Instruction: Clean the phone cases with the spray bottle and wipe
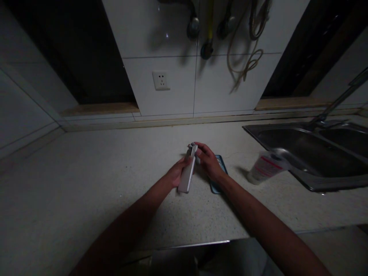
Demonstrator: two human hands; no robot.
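One pale slab (186, 178) is above the counter (115, 161), clasped in my left hand (174, 174); handling its top seems underway, though I can't tell if my right hand (209, 163) grips; next calls for steadiness.

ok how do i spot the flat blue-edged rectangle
Start at the steel sink on the pale counter. Go left past the translucent pink-labelled cup to the right hand. The flat blue-edged rectangle lies there, partly hidden, unlike the silver slab, which the left hand holds.

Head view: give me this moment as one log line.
left hand: holds silver phone-like device | right hand: at its upper end | plastic cup: on counter, beside sink
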